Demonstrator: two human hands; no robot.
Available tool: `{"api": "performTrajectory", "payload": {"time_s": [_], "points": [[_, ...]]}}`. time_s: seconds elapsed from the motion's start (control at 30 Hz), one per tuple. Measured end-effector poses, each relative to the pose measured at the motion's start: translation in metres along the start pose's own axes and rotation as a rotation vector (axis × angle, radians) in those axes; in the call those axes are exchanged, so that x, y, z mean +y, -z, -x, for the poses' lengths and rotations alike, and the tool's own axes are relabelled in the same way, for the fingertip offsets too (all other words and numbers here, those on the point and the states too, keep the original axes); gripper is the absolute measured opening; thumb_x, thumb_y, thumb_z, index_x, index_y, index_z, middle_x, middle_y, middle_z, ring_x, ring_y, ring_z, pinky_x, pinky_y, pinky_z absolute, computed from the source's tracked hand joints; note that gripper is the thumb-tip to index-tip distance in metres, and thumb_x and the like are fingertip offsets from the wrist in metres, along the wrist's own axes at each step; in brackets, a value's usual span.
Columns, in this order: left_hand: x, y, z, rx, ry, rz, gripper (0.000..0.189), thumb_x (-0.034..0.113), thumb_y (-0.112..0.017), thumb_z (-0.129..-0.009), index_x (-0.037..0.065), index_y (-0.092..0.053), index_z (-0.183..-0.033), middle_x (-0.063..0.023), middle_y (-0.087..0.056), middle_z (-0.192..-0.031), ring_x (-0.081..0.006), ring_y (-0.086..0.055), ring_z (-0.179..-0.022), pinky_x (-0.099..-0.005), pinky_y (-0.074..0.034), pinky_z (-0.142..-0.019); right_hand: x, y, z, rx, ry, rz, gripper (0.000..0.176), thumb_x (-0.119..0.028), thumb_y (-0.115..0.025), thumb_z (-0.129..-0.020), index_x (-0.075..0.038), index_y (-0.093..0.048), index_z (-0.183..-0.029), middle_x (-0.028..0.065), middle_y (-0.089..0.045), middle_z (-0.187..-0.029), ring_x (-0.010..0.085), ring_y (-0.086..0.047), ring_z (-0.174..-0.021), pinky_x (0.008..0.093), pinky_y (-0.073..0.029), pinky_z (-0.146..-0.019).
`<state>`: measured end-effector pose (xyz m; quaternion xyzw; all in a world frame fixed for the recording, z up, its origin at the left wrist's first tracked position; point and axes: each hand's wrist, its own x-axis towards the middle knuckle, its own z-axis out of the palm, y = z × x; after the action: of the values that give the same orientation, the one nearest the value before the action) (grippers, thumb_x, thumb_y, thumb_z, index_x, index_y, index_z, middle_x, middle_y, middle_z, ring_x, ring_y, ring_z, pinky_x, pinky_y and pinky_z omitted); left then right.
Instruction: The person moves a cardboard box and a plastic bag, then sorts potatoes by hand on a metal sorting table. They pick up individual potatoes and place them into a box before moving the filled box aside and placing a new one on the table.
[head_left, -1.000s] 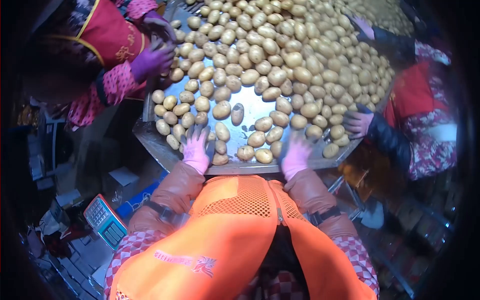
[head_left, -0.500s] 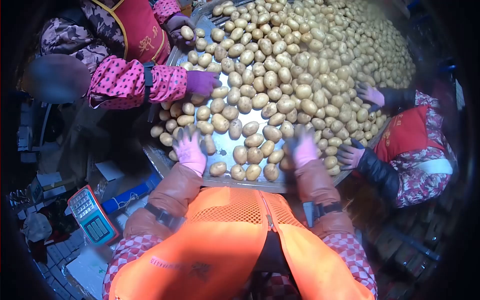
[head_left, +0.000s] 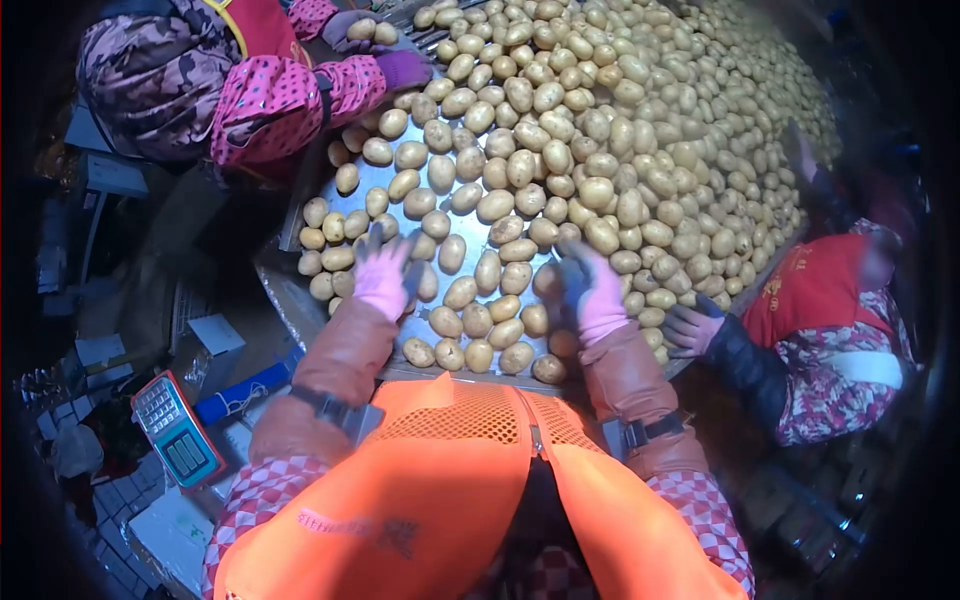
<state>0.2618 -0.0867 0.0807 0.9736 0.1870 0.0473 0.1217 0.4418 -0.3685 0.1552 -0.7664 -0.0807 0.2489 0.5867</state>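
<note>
My left hand [head_left: 383,275], in a pink glove with dark fingertips, rests with fingers spread among loose potatoes on the left part of the metal table [head_left: 345,212]. My right hand [head_left: 596,292], gloved alike, is at the edge of the heap. Its fingers are slightly bent and apart, beside a potato [head_left: 547,281] and touching or close to it; motion blurs the fingertips. Between my hands lies a loose group of potatoes [head_left: 478,319]. Neither hand has a potato in its grasp that I can see.
A large potato heap [head_left: 680,150] covers the far and right side. At the upper left a co-worker's purple-gloved hand [head_left: 404,70] is beside the potatoes. Another co-worker's gloved hand [head_left: 692,328] is at the right edge. A scale [head_left: 177,428] stands at the lower left.
My right hand has moved slightly left and inward against the potatoes. Several potatoes near me have shifted. The left co-worker's hand has drawn back toward the far edge; the right co-worker's far hand reaches farther away.
</note>
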Motion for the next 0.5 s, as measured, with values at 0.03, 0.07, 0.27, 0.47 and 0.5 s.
{"api": "performTrajectory", "payload": {"time_s": [0.03, 0.07, 0.27, 0.47, 0.5], "points": [[0.000, -0.008, 0.020, -0.011, 0.017, -0.004, 0.050, 0.036, -0.063, -0.094, 0.019, -0.056, -0.141, -0.0108, -0.056, -0.143, -0.0390, -0.036, -0.145, -0.0658, -0.025, -0.116, 0.040, 0.014, -0.028, 0.069, 0.356, 0.287, 0.038, -0.006, -0.066, -0.096, 0.003, -0.061, -0.133, 0.0172, -0.067, -0.128, 0.0269, -0.064, -0.118, 0.0362, -0.049, -0.106], [0.000, -0.014, 0.037, 0.066, 0.172, 0.013, 0.048, 0.036, -0.062, -0.094, 0.018, -0.058, -0.139, -0.0117, -0.058, -0.140, -0.0394, -0.036, -0.145, -0.0663, -0.025, -0.116, 0.032, 0.023, -0.040, 0.175, 0.524, 0.529, 0.042, -0.018, -0.071, -0.091, -0.006, -0.065, -0.131, 0.0221, -0.064, -0.130, 0.0385, -0.062, -0.121, 0.0480, -0.050, -0.103], [0.058, 0.026, 0.044, -0.207, -0.369, 0.171, 0.055, 0.022, -0.071, -0.085, 0.017, -0.058, -0.138, -0.0162, -0.050, -0.145, -0.0398, -0.044, -0.138, -0.0602, -0.033, -0.113, 0.018, -0.003, -0.039, 0.145, 0.406, 1.166, 0.052, -0.025, -0.072, -0.088, -0.018, -0.061, -0.139, 0.0172, -0.049, -0.152, 0.0504, -0.037, -0.140, 0.0557, -0.035, -0.116], [-0.005, 0.016, 0.072, -0.084, 0.016, 0.175, 0.047, 0.011, -0.069, -0.085, 0.015, -0.062, -0.131, -0.0162, -0.053, -0.140, -0.0400, -0.051, -0.128, -0.0521, -0.041, -0.108, 0.008, 0.009, -0.001, -0.293, 0.415, 0.990, 0.051, -0.014, -0.069, -0.084, -0.018, -0.063, -0.135, 0.0146, -0.055, -0.143, 0.0464, -0.047, -0.129, 0.0520, -0.043, -0.110], [-0.003, 0.019, 0.068, 0.008, 0.104, 0.138, 0.052, 0.008, -0.067, -0.081, 0.015, -0.062, -0.131, -0.0154, -0.055, -0.136, -0.0385, -0.052, -0.126, -0.0530, -0.040, -0.108, 0.020, 0.004, 0.006, -0.301, 0.376, 0.963, 0.052, -0.012, -0.069, -0.083, -0.018, -0.064, -0.134, 0.0148, -0.056, -0.141, 0.0439, -0.051, -0.124, 0.0508, -0.045, -0.107]]}}
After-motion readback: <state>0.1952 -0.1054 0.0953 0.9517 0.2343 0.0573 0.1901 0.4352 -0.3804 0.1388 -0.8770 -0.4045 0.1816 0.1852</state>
